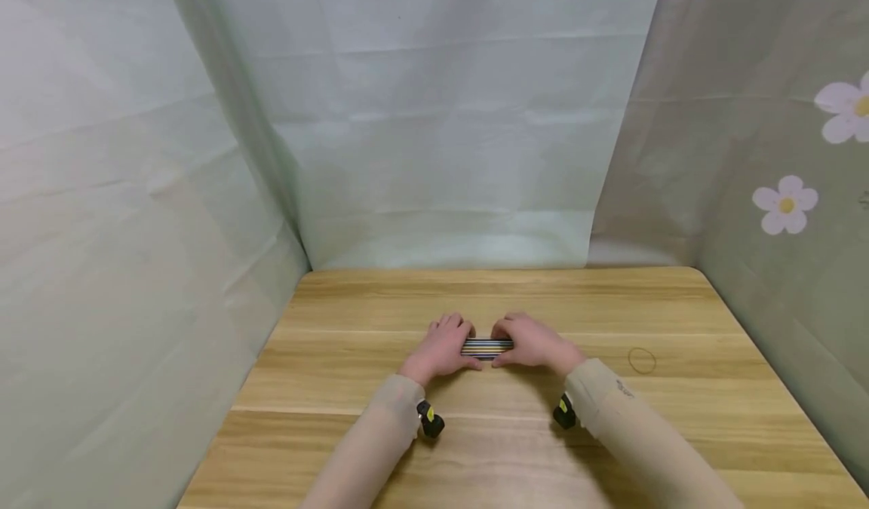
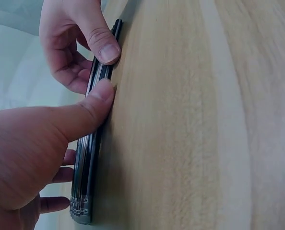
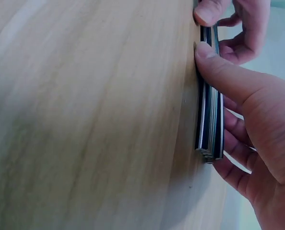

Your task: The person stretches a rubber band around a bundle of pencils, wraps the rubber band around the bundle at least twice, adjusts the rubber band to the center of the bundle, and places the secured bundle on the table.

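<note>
A bundle of slim, dark, pencil-like sticks lies along the middle of the wooden table, with pale and yellowish stripes showing between the hands. My left hand grips its left part, thumb on the near side and fingers behind. From the right, my right hand holds it the same way, the two thumbs a short gap apart. The left wrist view shows the left end of the bundle, with small markings near its tip. In the right wrist view the sticks end nearly level below the hand.
A thin rubber band lies on the table to the right of the hands. Pale cloth hangs behind the table and at both sides, with white flowers on the right one. Black wrist cameras sit on both sleeves.
</note>
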Tool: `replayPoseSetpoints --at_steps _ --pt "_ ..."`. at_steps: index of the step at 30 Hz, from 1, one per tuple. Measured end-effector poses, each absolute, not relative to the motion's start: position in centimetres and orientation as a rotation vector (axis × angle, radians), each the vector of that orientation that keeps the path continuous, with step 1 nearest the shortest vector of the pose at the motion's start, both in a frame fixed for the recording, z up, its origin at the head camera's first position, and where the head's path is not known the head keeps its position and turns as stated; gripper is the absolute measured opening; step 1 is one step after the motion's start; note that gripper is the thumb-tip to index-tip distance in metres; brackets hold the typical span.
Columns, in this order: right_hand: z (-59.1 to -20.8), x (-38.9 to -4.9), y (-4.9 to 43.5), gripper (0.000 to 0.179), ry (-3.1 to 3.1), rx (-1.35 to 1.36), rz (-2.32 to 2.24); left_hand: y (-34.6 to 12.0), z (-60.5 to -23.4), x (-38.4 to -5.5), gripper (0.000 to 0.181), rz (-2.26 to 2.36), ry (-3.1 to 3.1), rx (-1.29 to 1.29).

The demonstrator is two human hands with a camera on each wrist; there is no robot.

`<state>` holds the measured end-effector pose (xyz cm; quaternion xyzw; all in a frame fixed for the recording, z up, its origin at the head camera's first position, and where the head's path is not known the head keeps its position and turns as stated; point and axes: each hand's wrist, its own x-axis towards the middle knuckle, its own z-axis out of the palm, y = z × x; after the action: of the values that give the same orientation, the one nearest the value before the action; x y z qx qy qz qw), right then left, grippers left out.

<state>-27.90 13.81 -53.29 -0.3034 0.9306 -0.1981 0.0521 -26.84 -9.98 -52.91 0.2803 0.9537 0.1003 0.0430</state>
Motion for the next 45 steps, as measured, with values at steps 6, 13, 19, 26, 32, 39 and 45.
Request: replayPoseSetpoints --at_steps 6,13,19,26,32,39,45 --pt "-53.1 -28.0 13.6 0.044 2.822 -0.954 -0.593 -9.8 -52.9 -26.8 0.046 0.345 2.913 0.842" --pt "-53.0 -27.7 13.3 0.033 2.794 -0.954 -0.57 -9.5 -52.8 -26.7 0.039 0.266 2.9 0.851" --pt "-52.3 -26.8 12.7 0.029 2.814 -0.929 -0.434 -9.1 -52.9 -26.0 0.039 0.123 2.932 0.886" --pt "-52.1 -26.1 12.5 0.031 2.824 -0.927 -0.381 -9.0 -53.4 -25.5 0.045 0.029 2.949 0.878" --pt "-52.4 -26.1 12.4 0.029 2.843 -0.976 -0.364 -9.1 -53.1 -25.5 0.044 0.031 2.959 0.87" --pt "-52.3 -25.8 12.5 0.03 2.861 -1.015 -0.302 -8.9 -52.9 -25.4 0.044 -0.036 2.951 0.893" --pt "-52.2 -25.6 12.6 0.03 2.874 -1.016 -0.293 -8.8 -52.8 -25.2 0.046 -0.064 2.945 0.881"
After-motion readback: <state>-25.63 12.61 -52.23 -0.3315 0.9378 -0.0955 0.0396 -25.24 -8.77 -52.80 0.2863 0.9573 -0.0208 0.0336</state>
